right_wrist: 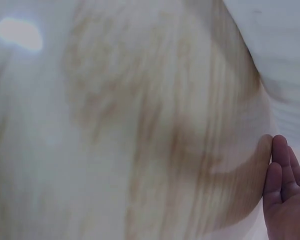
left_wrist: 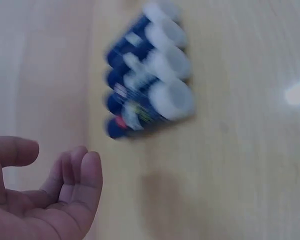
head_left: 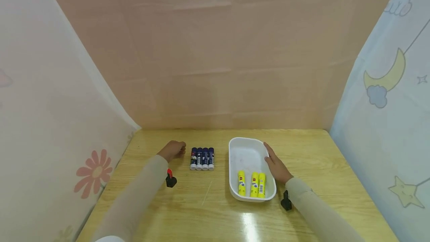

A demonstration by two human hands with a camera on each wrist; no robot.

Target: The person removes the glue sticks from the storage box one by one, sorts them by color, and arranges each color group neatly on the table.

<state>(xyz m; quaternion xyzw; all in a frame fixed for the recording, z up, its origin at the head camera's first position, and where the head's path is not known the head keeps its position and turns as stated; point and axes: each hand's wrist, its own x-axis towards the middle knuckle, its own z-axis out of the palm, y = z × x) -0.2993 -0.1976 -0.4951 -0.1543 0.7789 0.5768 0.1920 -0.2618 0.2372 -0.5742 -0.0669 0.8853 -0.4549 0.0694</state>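
A row of several navy glue sticks [head_left: 202, 158] with white ends lies side by side on the table. Just left of the row is my left hand [head_left: 172, 150], its fingers loosely bent. In the left wrist view that hand [left_wrist: 50, 192] holds nothing and is apart from the blurred glue sticks [left_wrist: 150, 65]. Inside a white plastic tub [head_left: 246, 152], three yellow glue sticks [head_left: 254, 185] lie at the near end, one apart from the other two. Against the tub's right side rests my right hand [head_left: 278, 167]. The right wrist view shows its extended fingers [right_wrist: 280, 165] at the tub's outer wall.
A light wooden table [head_left: 215, 212] lies beneath everything. Brown sheeting [head_left: 231, 55] hangs behind it, with patterned cloth [head_left: 57, 85] on the left and more cloth [head_left: 386, 130] on the right. A black wrist device [head_left: 171, 179] sits by the left sleeve.
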